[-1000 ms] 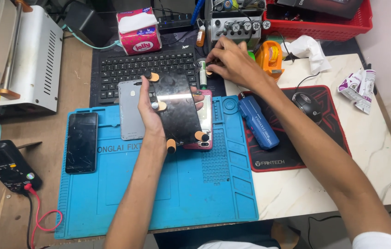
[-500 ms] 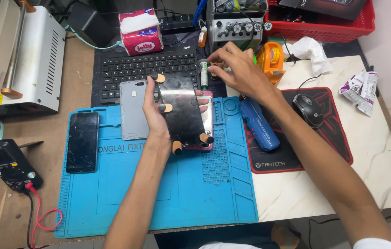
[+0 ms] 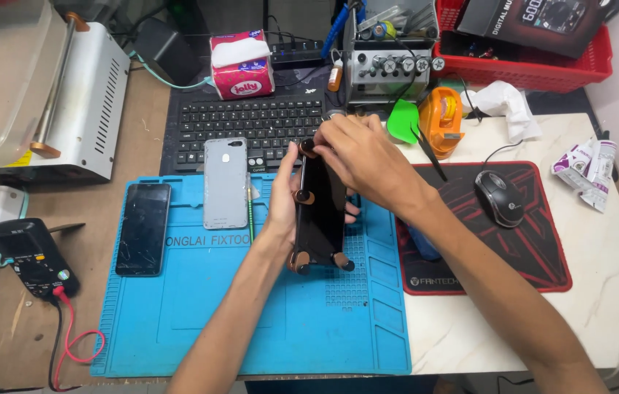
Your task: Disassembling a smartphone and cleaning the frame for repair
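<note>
A cracked black phone (image 3: 142,228) and a grey metal back cover (image 3: 225,182) lie on the blue silicone mat (image 3: 200,321) on the table. The left hand (image 3: 285,201) has its grip clenched around the glossy black phone screen with brown clamps (image 3: 320,211), tilted on edge over the mat; the right hand (image 3: 365,157) pinches its top edge.

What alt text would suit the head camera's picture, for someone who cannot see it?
Two hands, left hand and right hand, hold a black phone fitted with small clamps upright on its edge over a blue mat. A grey back cover and another phone lie to the left.
</note>
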